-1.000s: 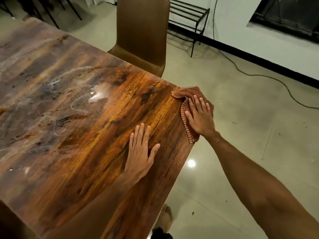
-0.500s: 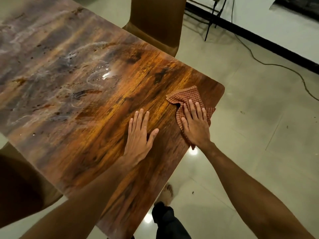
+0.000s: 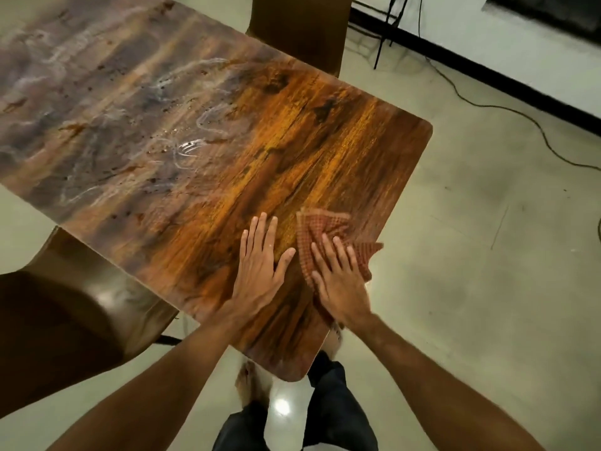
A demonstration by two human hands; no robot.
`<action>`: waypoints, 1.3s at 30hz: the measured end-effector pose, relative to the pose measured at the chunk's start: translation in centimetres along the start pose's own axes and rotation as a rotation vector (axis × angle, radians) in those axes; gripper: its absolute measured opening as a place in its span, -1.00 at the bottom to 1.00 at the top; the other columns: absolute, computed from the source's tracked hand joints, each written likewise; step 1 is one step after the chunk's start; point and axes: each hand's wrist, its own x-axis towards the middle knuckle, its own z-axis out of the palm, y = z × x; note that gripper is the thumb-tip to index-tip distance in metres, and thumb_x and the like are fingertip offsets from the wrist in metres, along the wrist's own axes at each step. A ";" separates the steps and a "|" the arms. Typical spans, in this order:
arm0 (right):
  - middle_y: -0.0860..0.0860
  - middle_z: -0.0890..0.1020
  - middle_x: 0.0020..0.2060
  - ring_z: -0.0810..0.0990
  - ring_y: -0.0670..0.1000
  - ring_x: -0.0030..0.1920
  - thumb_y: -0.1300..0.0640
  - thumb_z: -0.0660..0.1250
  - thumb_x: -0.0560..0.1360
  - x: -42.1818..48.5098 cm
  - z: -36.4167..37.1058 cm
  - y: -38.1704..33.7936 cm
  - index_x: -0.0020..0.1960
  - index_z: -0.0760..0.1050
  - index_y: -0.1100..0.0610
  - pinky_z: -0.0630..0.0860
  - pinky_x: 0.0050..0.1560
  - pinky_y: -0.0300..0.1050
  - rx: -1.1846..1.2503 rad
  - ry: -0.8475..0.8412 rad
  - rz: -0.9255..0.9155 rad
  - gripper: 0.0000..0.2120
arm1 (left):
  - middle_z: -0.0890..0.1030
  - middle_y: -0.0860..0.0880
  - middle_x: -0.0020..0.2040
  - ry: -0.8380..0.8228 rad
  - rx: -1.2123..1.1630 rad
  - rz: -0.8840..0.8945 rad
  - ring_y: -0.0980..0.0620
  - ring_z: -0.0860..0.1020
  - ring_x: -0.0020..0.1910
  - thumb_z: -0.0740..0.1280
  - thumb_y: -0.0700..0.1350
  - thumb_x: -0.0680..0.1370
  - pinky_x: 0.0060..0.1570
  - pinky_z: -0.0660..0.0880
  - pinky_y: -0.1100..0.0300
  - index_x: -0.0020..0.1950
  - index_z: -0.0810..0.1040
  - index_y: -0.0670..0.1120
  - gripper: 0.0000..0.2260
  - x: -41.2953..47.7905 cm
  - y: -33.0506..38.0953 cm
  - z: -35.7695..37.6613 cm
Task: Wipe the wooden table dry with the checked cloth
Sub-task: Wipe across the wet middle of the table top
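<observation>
The wooden table [image 3: 325, 151] fills the upper left, with its near corner below my hands. Wet streaks and droplets [image 3: 188, 148] shine on its left and far part. The red checked cloth [image 3: 325, 229] lies crumpled near the table's right edge, one corner hanging over it. My right hand [image 3: 338, 281] presses flat on the cloth's near part, fingers spread. Beside it, my left hand [image 3: 260, 262] rests flat on the bare wood, holding nothing, thumb almost touching the cloth.
A brown chair [image 3: 299, 27] stands at the table's far side and another brown chair [image 3: 65, 314] at the near left. A black cable [image 3: 520, 118] trails over the pale floor on the right. My legs and bare feet [image 3: 250, 382] show under the table corner.
My right hand has dragged the cloth along the right edge toward me and toward my left hand. The view has tilted down, showing more of the near corner.
</observation>
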 end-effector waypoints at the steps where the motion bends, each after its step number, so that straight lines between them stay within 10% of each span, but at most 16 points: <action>1: 0.09 0.01 0.70 -0.02 0.18 0.69 -0.19 -0.18 0.74 -2.5 1.0 -2.2 0.71 -0.04 0.05 -0.04 0.66 0.25 0.013 -0.016 -0.056 -0.39 | -0.13 -0.01 0.68 0.003 -0.009 0.012 0.07 -0.24 0.63 -0.03 0.27 0.68 0.60 -0.26 0.01 0.66 -0.07 0.00 -0.37 -1.1 -0.9 -0.4; 4: 0.01 -0.02 0.70 -0.01 0.12 0.69 -0.23 -0.20 0.74 -5.9 1.7 -3.7 0.71 -0.03 -0.01 -0.02 0.65 0.22 0.004 -0.083 -0.186 -0.40 | -0.09 -0.04 0.68 0.008 -0.022 0.053 0.04 -0.20 0.64 -0.02 0.25 0.68 0.61 -0.22 -0.01 0.66 -0.05 -0.03 -0.36 -4.0 -3.2 -1.3; 11: 0.09 -0.06 0.70 -0.08 0.18 0.69 -0.15 -0.20 0.72 -6.6 1.9 -7.7 0.71 -0.05 0.05 -0.08 0.67 0.23 0.026 -0.002 0.217 -0.39 | -0.04 -0.06 0.68 -0.011 -0.081 0.087 0.02 -0.15 0.65 0.05 0.20 0.67 0.61 -0.19 -0.02 0.66 0.00 -0.06 -0.36 -10.3 -6.9 -2.8; 27: 0.01 -0.06 0.70 -0.13 0.09 0.70 -0.11 -0.05 0.76 -10.7 5.2 -19.8 0.71 -0.04 -0.01 -0.02 0.67 0.19 0.192 0.050 -0.022 -0.45 | -0.02 -0.09 0.67 -0.014 -0.018 0.126 0.00 -0.13 0.65 -0.06 0.26 0.63 0.61 -0.19 -0.02 0.65 0.03 -0.09 -0.32 -15.8 -8.8 -4.6; 34: 0.05 0.02 0.70 -0.02 0.17 0.69 -0.09 -0.11 0.73 -12.3 4.2 -17.2 0.70 0.02 -0.02 -0.06 0.66 0.22 0.204 0.055 0.277 -0.44 | -0.07 -0.06 0.67 0.016 -0.005 0.113 0.05 -0.20 0.64 0.03 0.21 0.66 0.59 -0.29 0.07 0.66 -0.01 -0.05 -0.36 -15.1 -8.8 -6.5; 39: 0.03 -0.12 0.70 -0.15 0.15 0.69 -0.12 -0.12 0.74 -7.2 3.5 -17.8 0.71 -0.09 -0.06 -0.18 0.67 0.18 0.144 -0.018 0.032 -0.44 | -0.04 -0.08 0.67 0.011 0.027 0.118 0.00 -0.16 0.65 0.01 0.22 0.67 0.61 -0.21 -0.04 0.66 0.02 -0.07 -0.37 -13.7 -10.5 -7.5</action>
